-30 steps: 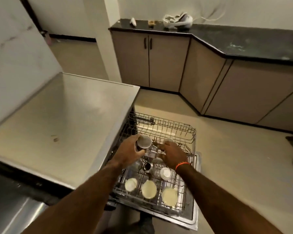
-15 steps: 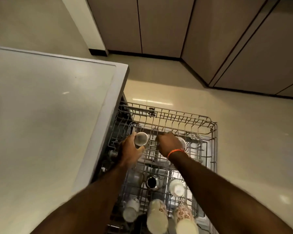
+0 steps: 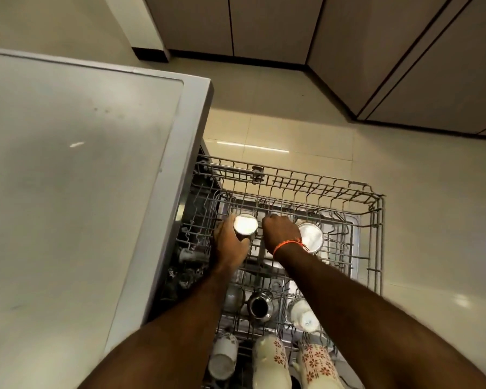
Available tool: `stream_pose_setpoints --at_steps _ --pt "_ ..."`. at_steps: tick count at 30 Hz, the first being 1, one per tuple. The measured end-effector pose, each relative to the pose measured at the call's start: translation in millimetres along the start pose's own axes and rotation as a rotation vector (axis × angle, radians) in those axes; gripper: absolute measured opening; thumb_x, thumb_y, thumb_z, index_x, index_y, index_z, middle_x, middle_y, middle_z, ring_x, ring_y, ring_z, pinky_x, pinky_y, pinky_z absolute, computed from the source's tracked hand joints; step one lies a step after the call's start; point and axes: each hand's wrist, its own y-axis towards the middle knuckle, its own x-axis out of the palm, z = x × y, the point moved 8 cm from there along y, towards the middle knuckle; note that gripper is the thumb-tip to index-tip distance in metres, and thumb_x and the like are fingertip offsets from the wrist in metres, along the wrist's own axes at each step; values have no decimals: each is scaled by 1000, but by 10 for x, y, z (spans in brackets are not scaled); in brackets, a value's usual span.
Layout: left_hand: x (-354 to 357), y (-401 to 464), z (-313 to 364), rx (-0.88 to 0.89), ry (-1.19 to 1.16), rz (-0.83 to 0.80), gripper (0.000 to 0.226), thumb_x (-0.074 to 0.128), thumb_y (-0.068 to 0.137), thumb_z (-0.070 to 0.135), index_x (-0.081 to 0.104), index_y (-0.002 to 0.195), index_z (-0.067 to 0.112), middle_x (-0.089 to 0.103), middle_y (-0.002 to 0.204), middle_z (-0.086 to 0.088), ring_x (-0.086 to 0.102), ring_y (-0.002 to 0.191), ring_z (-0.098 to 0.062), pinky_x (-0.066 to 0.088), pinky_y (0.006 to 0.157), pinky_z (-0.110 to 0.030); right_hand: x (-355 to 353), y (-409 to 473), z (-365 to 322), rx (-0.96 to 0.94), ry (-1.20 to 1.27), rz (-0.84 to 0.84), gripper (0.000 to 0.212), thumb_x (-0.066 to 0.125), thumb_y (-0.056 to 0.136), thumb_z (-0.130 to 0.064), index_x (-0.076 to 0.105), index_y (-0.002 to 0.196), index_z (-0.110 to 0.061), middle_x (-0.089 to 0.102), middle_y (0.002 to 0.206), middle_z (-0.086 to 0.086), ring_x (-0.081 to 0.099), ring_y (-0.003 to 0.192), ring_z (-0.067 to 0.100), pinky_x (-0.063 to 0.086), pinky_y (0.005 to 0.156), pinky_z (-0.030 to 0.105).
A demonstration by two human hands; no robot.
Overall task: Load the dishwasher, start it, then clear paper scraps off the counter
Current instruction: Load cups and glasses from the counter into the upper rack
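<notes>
Loading step: the left hand [image 3: 230,242] is gripping an inverted steel tumbler [image 3: 245,224] over the dishwasher rack [image 3: 376,234]; the right hand [image 3: 281,233] is curling among the tines, contents hidden. Next: seating the tumbler between tines.

Right hand [image 3: 281,232] fingers hidden, perhaps gripping rack wire; patterned mugs [image 3: 314,366] cut by bottom edge

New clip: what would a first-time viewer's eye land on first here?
Two bare forearms reach into the pulled-out wire rack. The left hand grips an upside-down steel cup at the rack's left; the right hand is curled beside a steel bowl. Floral mugs sit nearest the camera.
</notes>
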Motion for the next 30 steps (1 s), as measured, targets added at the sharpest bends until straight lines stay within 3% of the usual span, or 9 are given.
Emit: stream_pose_setpoints --at_steps 8,11,15,17,20,24,27,30 --pt "-250 -279 184 12 27 -7 79 76 85 15 37 153 22 48 149 -4 49 132 -23 48 103 -37 -324 -393 39 -38 60 101 28 61 89 -14 61 117 -13 66 110 12 65 101 35 55 76 42" --pt "-388 -506 302 77 34 -24 72 74 88 20 38 151 20 49 149 -4 50 131 -22 44 96 -28 -426 -672 44 -55 69 112 31 61 91 -19 60 122 -14 66 113 11 64 104 33 57 78 43" --pt "-594 -991 474 165 -21 -89 61 77 86 17 48 139 28 58 134 1 59 112 -13 49 83 -18 -668 -1146 24 -83 51 139 33 57 91 -22 60 124 -18 66 116 9 62 108 31 56 86 42" --pt "-730 -1332 529 205 -19 -115 61 76 87 18 48 141 25 58 131 -2 60 108 -14 57 87 -26 -790 -1439 -25 -103 39 116 35 57 93 -25 59 128 -18 64 121 9 61 111 31 53 88 41" --pt "-968 -1867 560 261 29 -79 58 73 89 23 50 141 21 55 139 -1 58 119 -19 53 102 -38 -891 -1867 -128 -162 48 55 45 59 93 -26 52 136 -13 60 130 12 60 116 31 51 92 39" --pt "-1243 -2599 467 312 -23 -85 48 68 88 27 54 133 19 65 125 -2 66 103 -16 60 87 -37 -999 -2501 -331 -244 80 41 59 65 90 -24 41 144 -16 68 117 14 65 104 31 56 88 40" --pt "-1557 -3177 327 338 -32 8 48 69 91 22 55 136 14 70 120 -1 67 93 -12 54 77 -21 -1105 -2986 -595 -324 29 74 43 62 89 -28 55 130 -18 71 108 12 68 97 30 57 82 39" --pt "-1907 -3700 57 296 -44 132 55 73 90 29 55 141 17 69 126 -4 67 106 -19 52 90 -28 -1159 -3393 -1003 -459 -64 94 25 55 89 -32 66 105 -18 71 100 12 68 93 34 57 77 41"
